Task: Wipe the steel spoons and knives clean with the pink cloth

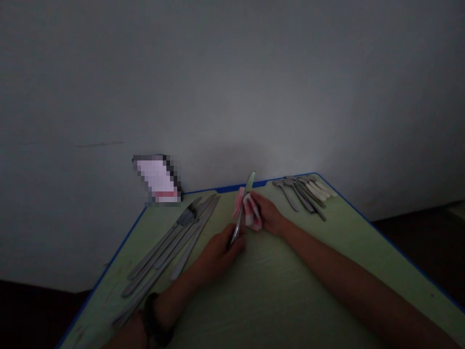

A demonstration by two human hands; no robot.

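Note:
My left hand [221, 249] is closed around the handle of a metal table knife [244, 203], whose blade points away from me towards the wall. My right hand [267, 213] pinches a pink and white cloth [249, 211] that is folded around the middle of the knife's blade. Both hands are over the middle of a pale green table [276, 291] with a blue edge. A dark band sits on my left wrist.
Several long table knives [174, 242] lie side by side on the table's left part. A group of spoons and forks [305, 191], some with pale handles, lies at the far right corner. A blurred-out object [158, 179] stands against the grey wall behind the table.

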